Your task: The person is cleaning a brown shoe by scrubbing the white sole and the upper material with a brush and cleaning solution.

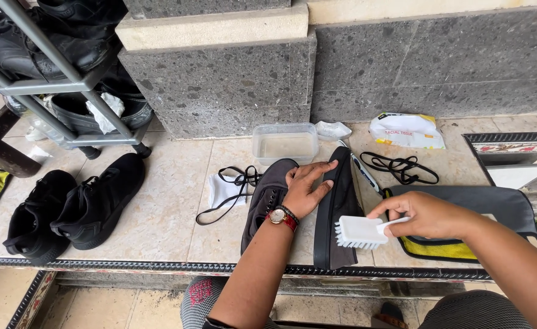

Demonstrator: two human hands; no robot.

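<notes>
Stone wall (402, 67) at the back, grey and speckled, rising well beyond both hands. Tiled ledge (177, 201) below it carries everything. Metal shoe rack (67, 79) far out to the left of the left hand, dark shoes on its bars. Grey and yellow pouch (494, 204) lies flat under and beyond the right hand. Pair of black sneakers (67, 210) sits well to the left of the left hand, toes toward the ledge's front edge. Dark grey shoe (267, 198), laces out, lies directly under the left hand; its mate, second grey shoe (337, 207), is tipped on its side between the two hands, sole edge showing. Clear plastic tub (285, 143) of cloudy water stands just beyond the left hand's fingertips. Tissue pack (407, 131), white and yellow, beyond the right hand near the wall. Left hand (305, 189) rests flat, fingers spread, its grip open, pressing across both grey shoes; watch with red strap on the wrist. Right hand (427, 214) has its grip closed round the handle of a white brush (360, 233), bristles down, just beside the tipped shoe. Black lace (232, 189) loops over a white cloth (223, 190) left of the left hand; another loose lace (399, 166) lies beyond the right hand.
</notes>
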